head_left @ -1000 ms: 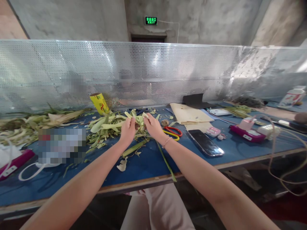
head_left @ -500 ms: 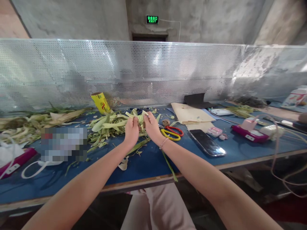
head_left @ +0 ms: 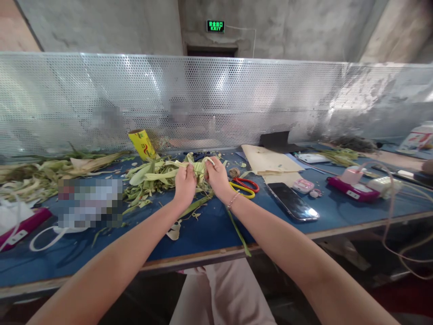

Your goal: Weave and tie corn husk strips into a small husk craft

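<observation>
Since the frame half a second back, the right hand [head_left: 218,178] has edged rightward, and the pale strip [head_left: 210,160] at its fingertips, which stood up in a point, now arches over them. The left hand [head_left: 185,183] has barely shifted; the phone [head_left: 292,201] and the loose leaf pile [head_left: 158,174] lie as they were.

From my remote seat I read the grip as two-sided tension: left steadies, right bends — my inference, not something the frame proves. Both hands work over the pile's right end, at mid-depth on the blue table [head_left: 199,239], probably to keep more strips close at hand. The red and yellow handle loops [head_left: 244,188] sit just right of the right wrist, handy for that side, with a small brown ball [head_left: 234,173] just beyond them.

Fingers: the right thumb and forefinger are pinched together on the pale strip, the others curled in. The left thumb presses down against folded fingers, apparently on leaf strips [head_left: 200,168] in the narrow gap between the hands — the exact contact is hidden. Neither hand is spread. A long green stalk [head_left: 238,234] runs from below the right wrist to the near edge.
</observation>
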`<control>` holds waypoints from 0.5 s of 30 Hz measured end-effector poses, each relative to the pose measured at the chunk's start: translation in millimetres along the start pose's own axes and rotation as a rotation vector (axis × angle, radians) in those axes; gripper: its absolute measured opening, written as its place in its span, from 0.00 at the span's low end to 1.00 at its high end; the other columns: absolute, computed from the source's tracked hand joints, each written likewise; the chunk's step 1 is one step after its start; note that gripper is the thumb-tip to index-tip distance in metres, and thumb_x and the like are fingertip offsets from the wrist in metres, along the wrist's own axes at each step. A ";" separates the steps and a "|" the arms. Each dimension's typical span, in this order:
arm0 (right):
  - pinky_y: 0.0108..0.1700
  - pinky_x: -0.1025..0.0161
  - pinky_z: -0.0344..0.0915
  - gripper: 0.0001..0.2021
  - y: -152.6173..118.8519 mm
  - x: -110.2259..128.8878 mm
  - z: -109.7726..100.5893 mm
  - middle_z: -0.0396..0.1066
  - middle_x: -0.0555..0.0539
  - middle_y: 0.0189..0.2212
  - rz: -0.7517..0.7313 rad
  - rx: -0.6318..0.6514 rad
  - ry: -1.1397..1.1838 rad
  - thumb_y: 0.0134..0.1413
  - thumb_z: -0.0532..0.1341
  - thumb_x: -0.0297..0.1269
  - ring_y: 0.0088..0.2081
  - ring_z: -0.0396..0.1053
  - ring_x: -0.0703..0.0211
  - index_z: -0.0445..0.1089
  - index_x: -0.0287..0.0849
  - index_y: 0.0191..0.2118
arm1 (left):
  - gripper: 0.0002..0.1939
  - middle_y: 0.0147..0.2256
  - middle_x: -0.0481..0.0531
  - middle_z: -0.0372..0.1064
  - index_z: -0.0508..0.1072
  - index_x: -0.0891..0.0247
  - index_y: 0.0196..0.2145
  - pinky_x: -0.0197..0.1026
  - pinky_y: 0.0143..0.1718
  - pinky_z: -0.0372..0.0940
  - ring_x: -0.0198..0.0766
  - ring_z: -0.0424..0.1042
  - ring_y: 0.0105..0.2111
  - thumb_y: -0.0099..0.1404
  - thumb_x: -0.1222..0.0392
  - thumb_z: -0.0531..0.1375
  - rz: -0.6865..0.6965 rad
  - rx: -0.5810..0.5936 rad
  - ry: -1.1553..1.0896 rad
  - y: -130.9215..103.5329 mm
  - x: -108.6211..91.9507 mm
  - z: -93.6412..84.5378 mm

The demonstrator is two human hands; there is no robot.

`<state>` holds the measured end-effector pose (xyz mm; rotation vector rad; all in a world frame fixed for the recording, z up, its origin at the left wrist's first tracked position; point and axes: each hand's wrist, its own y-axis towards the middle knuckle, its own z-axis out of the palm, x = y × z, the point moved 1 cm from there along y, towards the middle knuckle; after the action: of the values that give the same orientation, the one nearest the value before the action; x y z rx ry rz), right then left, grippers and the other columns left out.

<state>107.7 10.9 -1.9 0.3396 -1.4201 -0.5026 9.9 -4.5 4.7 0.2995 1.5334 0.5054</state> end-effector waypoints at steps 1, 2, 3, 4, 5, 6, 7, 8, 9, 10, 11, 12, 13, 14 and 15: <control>0.18 0.72 0.50 0.07 0.0 0.7 -0.8 0.52 0.60 0.10 -0.002 0.004 -0.008 0.51 0.50 0.39 0.13 0.51 0.71 0.57 0.43 0.26 | 0.13 0.14 0.39 0.44 0.54 0.61 0.21 0.32 0.14 0.45 0.26 0.46 0.12 0.60 0.54 0.50 -0.006 0.006 0.010 -0.3 -1.3 0.5; 0.18 0.72 0.50 0.07 -0.4 2.0 -1.4 0.52 0.60 0.11 -0.002 0.007 -0.018 0.51 0.50 0.39 0.13 0.51 0.71 0.58 0.44 0.26 | 0.13 0.14 0.39 0.43 0.53 0.61 0.21 0.32 0.14 0.45 0.26 0.45 0.12 0.60 0.54 0.49 -0.011 0.014 0.021 -0.6 -2.2 0.7; 0.18 0.71 0.50 0.07 -0.9 3.8 -1.9 0.52 0.59 0.11 0.000 0.008 -0.030 0.51 0.50 0.40 0.13 0.51 0.71 0.58 0.44 0.27 | 0.14 0.14 0.39 0.43 0.53 0.61 0.21 0.32 0.14 0.45 0.26 0.45 0.12 0.60 0.53 0.49 -0.013 0.021 0.032 -1.0 -2.8 0.8; 0.18 0.71 0.50 0.07 -1.6 5.7 -2.2 0.52 0.59 0.11 0.003 0.010 -0.044 0.50 0.51 0.40 0.13 0.51 0.71 0.59 0.44 0.27 | 0.14 0.13 0.39 0.43 0.52 0.61 0.21 0.32 0.14 0.45 0.26 0.46 0.12 0.61 0.53 0.48 -0.007 0.024 0.042 -1.4 -3.4 0.6; 0.18 0.71 0.49 0.07 -2.2 7.5 -2.3 0.51 0.59 0.11 0.004 0.011 -0.053 0.50 0.51 0.40 0.13 0.51 0.71 0.59 0.44 0.27 | 0.14 0.13 0.40 0.44 0.52 0.61 0.21 0.33 0.15 0.45 0.26 0.46 0.12 0.61 0.53 0.48 0.005 0.023 0.062 -1.8 -3.9 0.2; 0.18 0.71 0.49 0.07 -2.7 8.8 -2.3 0.51 0.59 0.12 0.001 0.009 -0.059 0.50 0.51 0.40 0.13 0.51 0.71 0.59 0.44 0.27 | 0.14 0.13 0.40 0.44 0.52 0.61 0.21 0.33 0.15 0.46 0.27 0.47 0.12 0.61 0.53 0.48 0.023 0.021 0.096 -2.2 -4.4 -0.6; 0.18 0.71 0.49 0.08 -2.9 9.2 -2.0 0.51 0.59 0.12 -0.004 0.012 -0.057 0.50 0.51 0.41 0.14 0.51 0.71 0.58 0.44 0.27 | 0.15 0.13 0.40 0.45 0.53 0.61 0.20 0.33 0.15 0.46 0.27 0.48 0.13 0.61 0.53 0.48 0.045 0.016 0.138 -2.3 -4.9 -1.6; 0.18 0.71 0.49 0.08 -2.7 8.5 -1.7 0.51 0.58 0.13 -0.006 0.018 -0.041 0.50 0.52 0.41 0.14 0.51 0.71 0.58 0.44 0.26 | 0.14 0.13 0.41 0.47 0.54 0.61 0.20 0.34 0.16 0.47 0.28 0.49 0.13 0.61 0.53 0.48 0.069 0.013 0.182 -2.1 -5.3 -2.8; 0.18 0.71 0.49 0.08 -2.1 6.7 -1.3 0.51 0.58 0.13 0.000 0.026 -0.017 0.50 0.52 0.42 0.14 0.51 0.72 0.58 0.44 0.26 | 0.14 0.13 0.42 0.49 0.55 0.61 0.20 0.34 0.17 0.48 0.28 0.51 0.14 0.60 0.54 0.48 0.086 0.014 0.217 -1.4 -5.3 -4.1; 0.18 0.71 0.49 0.09 -1.3 3.9 -1.0 0.52 0.58 0.14 0.017 0.041 0.015 0.49 0.53 0.42 0.14 0.51 0.72 0.57 0.44 0.26 | 0.13 0.13 0.42 0.51 0.57 0.62 0.21 0.34 0.18 0.49 0.28 0.52 0.14 0.60 0.54 0.49 0.094 0.015 0.236 -0.1 -4.6 -5.3; 0.17 0.72 0.48 0.10 -0.2 0.2 -0.9 0.51 0.59 0.13 0.056 0.053 0.055 0.49 0.53 0.43 0.14 0.50 0.72 0.56 0.44 0.26 | 0.12 0.14 0.43 0.54 0.58 0.62 0.21 0.34 0.19 0.51 0.29 0.54 0.15 0.59 0.55 0.50 0.084 0.027 0.237 1.8 -3.1 -6.5; 0.16 0.72 0.47 0.11 1.0 -3.8 -1.0 0.51 0.59 0.13 0.102 0.065 0.090 0.48 0.53 0.45 0.13 0.49 0.73 0.55 0.43 0.25 | 0.11 0.15 0.44 0.56 0.59 0.62 0.22 0.34 0.20 0.52 0.29 0.56 0.16 0.58 0.55 0.51 0.057 0.027 0.214 4.2 -0.7 -7.6; 0.15 0.72 0.45 0.12 2.1 -7.6 -1.2 0.51 0.59 0.12 0.145 0.090 0.126 0.48 0.54 0.46 0.13 0.47 0.73 0.55 0.43 0.24 | 0.09 0.16 0.44 0.59 0.60 0.63 0.23 0.34 0.20 0.52 0.29 0.57 0.17 0.57 0.56 0.52 0.015 0.052 0.177 7.0 2.3 -8.2; 0.15 0.72 0.44 0.14 3.2 -10.8 -1.6 0.51 0.59 0.12 0.183 0.120 0.157 0.47 0.54 0.47 0.12 0.46 0.73 0.54 0.43 0.23 | 0.07 0.16 0.45 0.60 0.61 0.63 0.24 0.34 0.20 0.52 0.29 0.57 0.17 0.56 0.58 0.53 -0.024 0.078 0.130 9.8 5.7 -8.6; 0.15 0.72 0.43 0.15 4.2 -13.1 -2.2 0.52 0.59 0.11 0.207 0.151 0.180 0.46 0.55 0.48 0.12 0.46 0.74 0.54 0.43 0.23 | 0.06 0.17 0.45 0.61 0.62 0.64 0.24 0.34 0.20 0.52 0.29 0.56 0.17 0.55 0.59 0.54 -0.064 0.096 0.085 12.5 9.0 -8.9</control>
<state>109.5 21.1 -11.2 0.3452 -1.3029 -0.1918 -0.8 9.6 2.7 0.3052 1.6478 0.3985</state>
